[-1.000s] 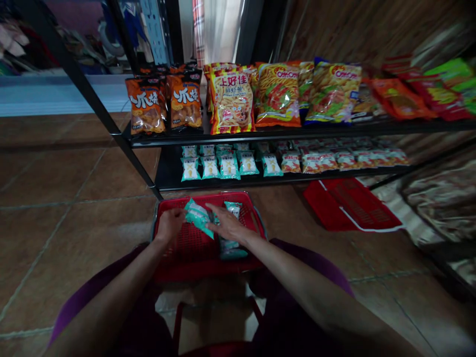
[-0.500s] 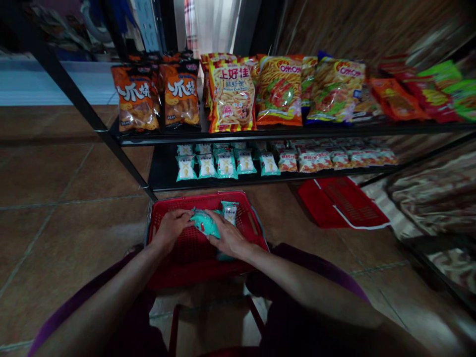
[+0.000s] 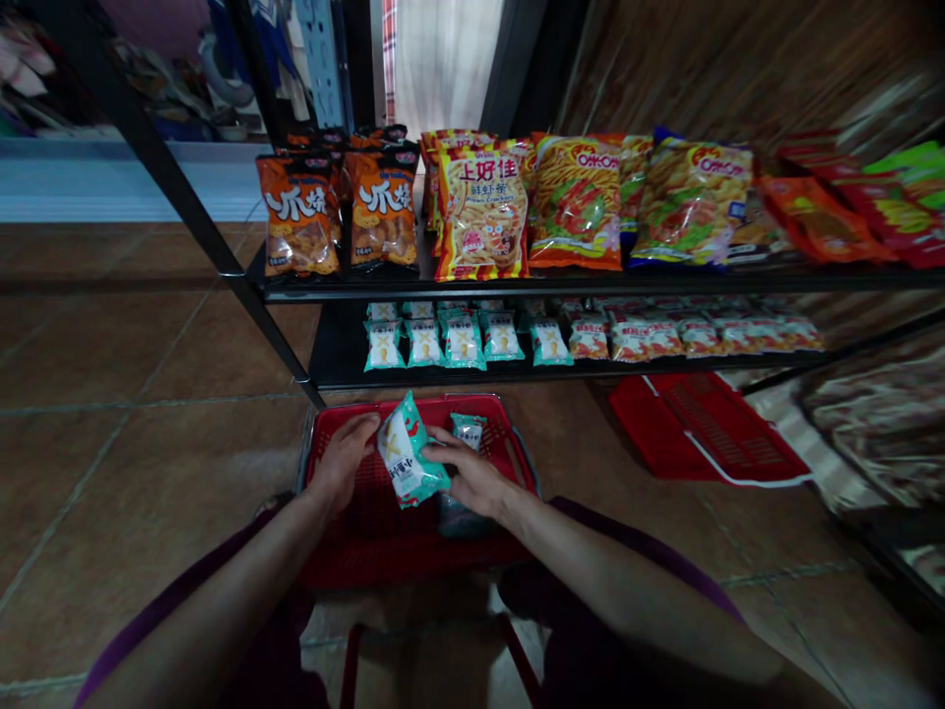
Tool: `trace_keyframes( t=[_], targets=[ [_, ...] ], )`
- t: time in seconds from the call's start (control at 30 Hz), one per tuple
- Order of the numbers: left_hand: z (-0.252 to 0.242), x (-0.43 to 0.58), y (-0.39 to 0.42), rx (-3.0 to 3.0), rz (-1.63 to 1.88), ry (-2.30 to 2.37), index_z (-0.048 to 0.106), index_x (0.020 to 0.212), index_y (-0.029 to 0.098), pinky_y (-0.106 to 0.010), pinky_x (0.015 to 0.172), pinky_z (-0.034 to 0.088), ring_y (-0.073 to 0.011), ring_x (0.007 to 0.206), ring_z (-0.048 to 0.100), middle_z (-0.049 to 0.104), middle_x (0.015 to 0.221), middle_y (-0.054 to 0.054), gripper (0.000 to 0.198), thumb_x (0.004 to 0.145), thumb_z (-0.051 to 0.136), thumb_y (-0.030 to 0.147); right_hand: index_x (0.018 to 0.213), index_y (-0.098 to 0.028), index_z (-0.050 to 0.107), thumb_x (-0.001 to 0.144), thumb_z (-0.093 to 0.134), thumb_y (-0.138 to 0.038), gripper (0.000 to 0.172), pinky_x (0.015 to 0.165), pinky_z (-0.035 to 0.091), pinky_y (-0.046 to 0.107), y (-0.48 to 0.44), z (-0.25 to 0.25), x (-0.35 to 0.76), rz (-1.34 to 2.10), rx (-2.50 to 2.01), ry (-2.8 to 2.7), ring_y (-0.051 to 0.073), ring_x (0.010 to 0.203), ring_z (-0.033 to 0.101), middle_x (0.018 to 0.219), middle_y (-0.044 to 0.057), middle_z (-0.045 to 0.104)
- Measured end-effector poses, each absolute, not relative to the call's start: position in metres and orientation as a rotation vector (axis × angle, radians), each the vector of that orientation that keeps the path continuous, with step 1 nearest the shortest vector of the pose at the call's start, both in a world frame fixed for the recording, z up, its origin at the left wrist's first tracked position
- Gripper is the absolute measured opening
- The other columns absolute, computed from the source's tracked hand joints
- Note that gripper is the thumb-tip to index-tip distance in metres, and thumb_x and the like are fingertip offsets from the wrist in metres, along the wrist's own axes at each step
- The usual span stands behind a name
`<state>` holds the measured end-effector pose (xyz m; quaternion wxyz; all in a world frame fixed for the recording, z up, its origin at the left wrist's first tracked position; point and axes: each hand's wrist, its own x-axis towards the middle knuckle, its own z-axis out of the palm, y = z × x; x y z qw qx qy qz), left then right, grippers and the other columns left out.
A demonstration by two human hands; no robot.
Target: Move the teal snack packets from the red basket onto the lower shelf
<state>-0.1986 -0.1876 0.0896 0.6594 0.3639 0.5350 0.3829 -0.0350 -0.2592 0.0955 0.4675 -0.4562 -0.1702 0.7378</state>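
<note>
Partly hidden under the right hand (image 3: pixel 472 475), another teal-and-white packet (image 3: pixel 468 431) lies inside a red basket (image 3: pixel 369 566); just on the near side of that hand, something pale in the basket is too dark to make out. Both forearms run off the bottom edge, and the far ends of the shelves beyond the hands are cut off or dim. Between the hands, above the basket's floor, is a small pillow-shaped snack packet (image 3: pixel 409 458), shiny and puffed, teal along one side and at its ends, white in the middle with a yellow picture, dark lettering and small red marks. It is tilted, its printing turned askew. The right hand holds its right edge, fingers bent over the teal side. The left hand (image 3: pixel 344 461) is curved, fingertips right at the packet's left edge; whether they grip it cannot be told. Ahead of the hands, similar teal packets (image 3: pixel 463 340) line a low black shelf (image 3: pixel 340 345), below larger snack bags (image 3: pixel 483 212).
</note>
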Motion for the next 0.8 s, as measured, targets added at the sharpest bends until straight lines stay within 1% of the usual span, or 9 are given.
trace_keyframes(
  t=[0.13, 0.27, 0.37, 0.47, 0.53, 0.6, 0.7, 0.8],
  targets=[
    [0.088, -0.197, -0.184, 0.738, 0.974, 1.265, 0.065, 0.087, 0.017, -0.032, 0.080, 0.047, -0.0198, 0.092, 0.062, 0.068, 0.095, -0.006, 0.035, 0.058, 0.074, 0.033, 0.100, -0.018, 0.057, 0.062, 0.067, -0.015, 0.039, 0.061, 0.047, 0.021, -0.253, 0.092, -0.031, 1.854, -1.048, -0.341, 0.011, 0.063, 0.062, 0.080, 0.000, 0.069],
    [0.090, -0.198, -0.181, 0.608, 0.840, 1.177, 0.065, 0.087, 0.016, -0.031, 0.079, 0.048, -0.0174, 0.087, 0.063, 0.068, 0.096, -0.007, 0.028, 0.064, 0.072, 0.029, 0.100, -0.018, 0.057, 0.065, 0.062, -0.011, 0.037, 0.064, 0.049, 0.023, -0.252, 0.082, -0.028, 1.864, -0.985, -0.244, 0.012, 0.066, 0.064, 0.080, 0.001, 0.069],
    [0.095, -0.196, -0.182, 0.513, 0.759, 1.117, 0.065, 0.082, 0.013, -0.029, 0.076, 0.049, -0.0159, 0.080, 0.064, 0.069, 0.090, -0.008, 0.018, 0.067, 0.069, 0.023, 0.100, -0.017, 0.057, 0.067, 0.059, -0.009, 0.033, 0.065, 0.050, 0.025, -0.252, 0.076, -0.028, 1.859, -0.986, -0.167, 0.014, 0.069, 0.065, 0.079, 0.002, 0.069],
    [0.097, -0.194, -0.183, 0.505, 0.810, 1.164, 0.063, 0.074, 0.013, -0.029, 0.073, 0.050, -0.0146, 0.074, 0.065, 0.069, 0.082, -0.006, 0.010, 0.067, 0.069, 0.016, 0.099, -0.017, 0.057, 0.069, 0.059, -0.009, 0.031, 0.065, 0.051, 0.026, -0.253, 0.075, -0.028, 1.856, -1.011, -0.156, 0.014, 0.068, 0.066, 0.080, 0.002, 0.069],
    [0.095, -0.194, -0.182, 0.493, 0.853, 1.191, 0.062, 0.070, 0.013, -0.028, 0.070, 0.051, -0.0142, 0.070, 0.064, 0.068, 0.076, -0.006, 0.007, 0.067, 0.068, 0.013, 0.098, -0.017, 0.058, 0.069, 0.061, -0.011, 0.029, 0.065, 0.051, 0.028, -0.254, 0.078, -0.028, 1.851, -1.021, -0.170, 0.015, 0.069, 0.065, 0.080, 0.002, 0.070],
    [0.093, -0.195, -0.180, 0.463, 0.900, 1.220, 0.060, 0.068, 0.013, -0.028, 0.068, 0.052, -0.0136, 0.068, 0.064, 0.067, 0.072, -0.004, 0.007, 0.068, 0.067, 0.010, 0.098, -0.018, 0.058, 0.071, 0.063, -0.016, 0.027, 0.067, 0.052, 0.030, -0.256, 0.082, -0.028, 1.826, -1.039, -0.164, 0.015, 0.069, 0.065, 0.080, 0.002, 0.069],
    [0.090, -0.197, -0.179, 0.403, 0.983, 1.250, 0.056, 0.062, 0.013, -0.032, 0.073, 0.054, -0.0130, 0.068, 0.063, 0.064, 0.067, -0.002, 0.013, 0.069, 0.064, 0.006, 0.093, -0.019, 0.057, 0.072, 0.066, -0.024, 0.023, 0.070, 0.053, 0.034, -0.257, 0.084, -0.028, 1.759, -1.108, -0.128, 0.014, 0.070, 0.064, 0.082, 0.001, 0.069],
    [0.087, -0.197, -0.183, 0.367, 1.019, 1.245, 0.053, 0.059, 0.013, -0.038, 0.078, 0.054, -0.0133, 0.070, 0.063, 0.062, 0.066, -0.001, 0.017, 0.070, 0.062, 0.005, 0.087, -0.021, 0.054, 0.065, 0.073, -0.023, 0.030, 0.068, 0.053, 0.033, -0.256, 0.079, -0.027, 1.641, -1.185, -0.103, 0.013, 0.066, 0.064, 0.080, -0.002, 0.068]
  ],
)
